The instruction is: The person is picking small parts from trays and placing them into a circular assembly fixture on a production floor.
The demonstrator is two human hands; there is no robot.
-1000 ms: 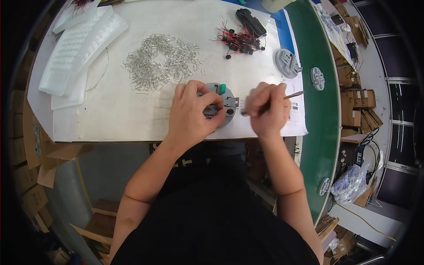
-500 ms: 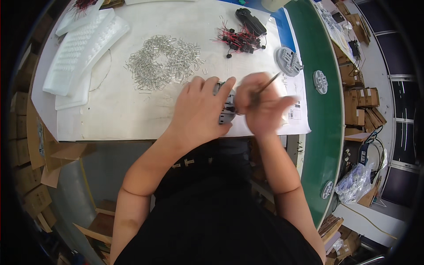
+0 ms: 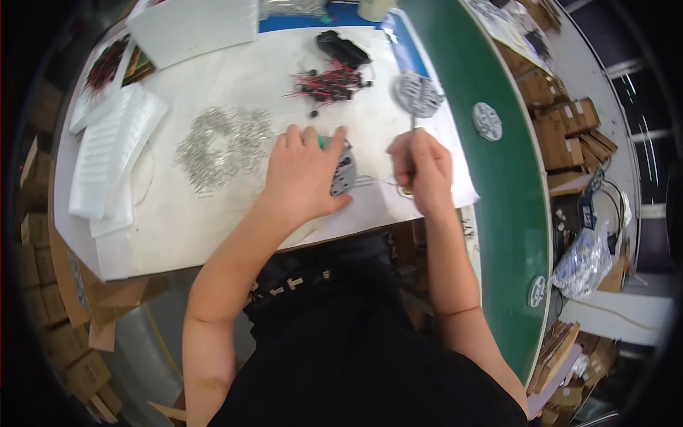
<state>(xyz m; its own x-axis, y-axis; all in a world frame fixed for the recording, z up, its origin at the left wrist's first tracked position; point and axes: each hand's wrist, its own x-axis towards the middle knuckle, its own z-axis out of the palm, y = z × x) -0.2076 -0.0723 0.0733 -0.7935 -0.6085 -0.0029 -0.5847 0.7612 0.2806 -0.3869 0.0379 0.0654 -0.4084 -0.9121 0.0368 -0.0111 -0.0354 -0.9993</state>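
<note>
Half a second ago the right hand (image 3: pixel 423 169) was a blur close against the right side of the gray round plastic disc (image 3: pixel 344 174); now it stands apart, further to the right, with a stretch of white paper between, which suggests that the tool work on the disc is paused for the moment. The right hand is curled into a fist around a slim tool with a thin metal shaft (image 3: pixel 413 122), whose end points away from the body toward a second gray disc-shaped part (image 3: pixel 418 94). The view has also swung, so more of a white boxy panel (image 3: pixel 196 28) shows at the far side. The left hand (image 3: pixel 299 174) remains over the first disc, palm down, its index finger at the far edge and its thumb at the near edge, holding it on the pale tabletop (image 3: pixel 192 235). The disc lies under and to the right of that palm, its right part exposed, with a small green block (image 3: pixel 323 141) showing between the fingers. A heap of bent silver wire pieces (image 3: pixel 245 135) lies left of the left hand, and a tangle of red-wired black components (image 3: pixel 327 84) lies beyond it.
</note>
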